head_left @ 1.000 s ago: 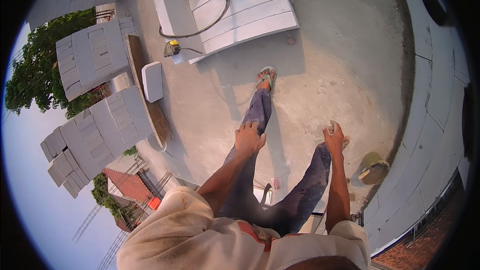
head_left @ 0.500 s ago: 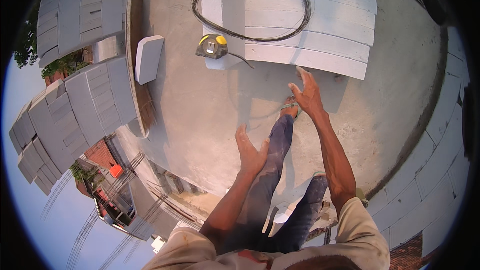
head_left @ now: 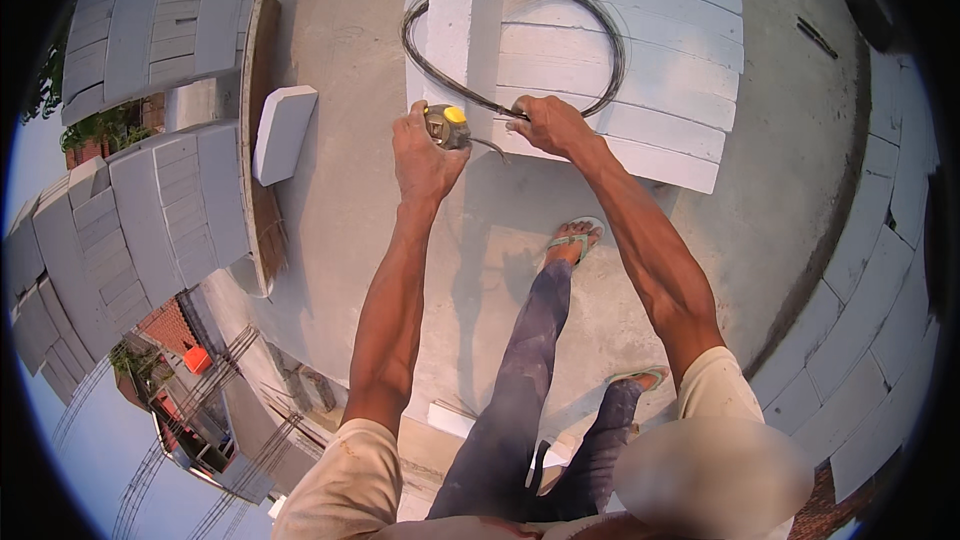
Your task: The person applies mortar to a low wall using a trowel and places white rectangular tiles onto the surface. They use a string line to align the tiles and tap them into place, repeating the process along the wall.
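Black wire (head_left: 455, 86), coiled in a wide loop, is pinched in the right grip (head_left: 555, 125), fingers clamped on its near side. The loop is spread across a long white block (head_left: 450, 10) and the stack (head_left: 675, 90) beneath. At the block's near end, the tape (head_left: 445, 127) is clasped by the left grip (head_left: 425, 162), thumb and fingers wrapped about its casing; whether it is lifted cannot be told.
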### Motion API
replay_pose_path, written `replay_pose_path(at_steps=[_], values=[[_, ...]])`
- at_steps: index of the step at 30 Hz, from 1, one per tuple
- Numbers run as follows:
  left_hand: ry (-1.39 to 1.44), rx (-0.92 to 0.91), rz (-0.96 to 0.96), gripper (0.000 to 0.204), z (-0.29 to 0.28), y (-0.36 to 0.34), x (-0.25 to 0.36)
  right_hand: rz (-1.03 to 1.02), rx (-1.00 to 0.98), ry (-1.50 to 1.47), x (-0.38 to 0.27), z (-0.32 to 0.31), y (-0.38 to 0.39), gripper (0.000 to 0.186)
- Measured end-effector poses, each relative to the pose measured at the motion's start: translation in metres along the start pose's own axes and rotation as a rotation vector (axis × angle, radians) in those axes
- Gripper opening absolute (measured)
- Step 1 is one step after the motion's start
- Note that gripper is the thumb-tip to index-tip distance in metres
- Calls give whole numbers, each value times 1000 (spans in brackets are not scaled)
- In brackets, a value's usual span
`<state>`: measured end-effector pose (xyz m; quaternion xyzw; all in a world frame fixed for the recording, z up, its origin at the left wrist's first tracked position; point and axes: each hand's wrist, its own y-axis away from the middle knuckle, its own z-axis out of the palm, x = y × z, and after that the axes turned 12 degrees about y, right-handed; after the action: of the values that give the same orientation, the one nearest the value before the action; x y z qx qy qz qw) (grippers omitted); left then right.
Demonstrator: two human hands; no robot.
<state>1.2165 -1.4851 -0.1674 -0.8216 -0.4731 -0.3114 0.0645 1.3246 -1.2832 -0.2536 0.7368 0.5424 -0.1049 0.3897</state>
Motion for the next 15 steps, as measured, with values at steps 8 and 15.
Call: replay_pose_path(at_steps=[8, 15], values=[[735, 30, -780, 93, -5, 167, -58, -166, 751, -474, -87, -91, 93, 21], [587, -165, -946, 87, 73, 301, -143, -424, 412, -234, -160, -79, 214, 24]])
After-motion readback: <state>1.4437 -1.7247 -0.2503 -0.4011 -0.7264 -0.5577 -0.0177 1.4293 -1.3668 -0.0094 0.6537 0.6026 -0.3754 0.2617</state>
